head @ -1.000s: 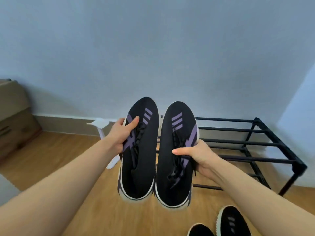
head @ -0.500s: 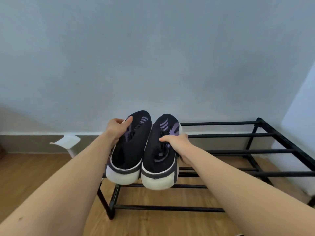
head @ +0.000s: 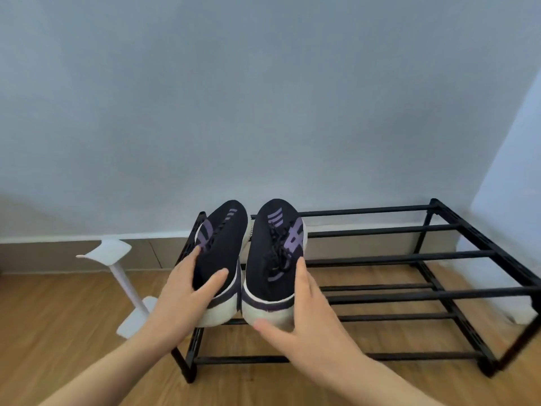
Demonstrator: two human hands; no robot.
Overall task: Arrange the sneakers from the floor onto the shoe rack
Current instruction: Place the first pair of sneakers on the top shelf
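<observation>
Two black sneakers with purple stripes and white soles rest side by side on the top tier of the black metal shoe rack (head: 409, 256), at its left end, toes toward the wall. My left hand (head: 187, 291) grips the heel of the left sneaker (head: 222, 244). My right hand (head: 304, 315) holds the heel of the right sneaker (head: 275, 247), thumb under the sole, fingers along its right side.
A white plastic stand (head: 123, 285) leans on the wooden floor just left of the rack. A grey wall with a skirting board runs behind. The rack's bars to the right of the sneakers are bare. A white wall corner stands at the far right.
The sneakers have gone from held up in the air to lying on the rack's top tier. My hands have slid back from their midsections to the heels.
</observation>
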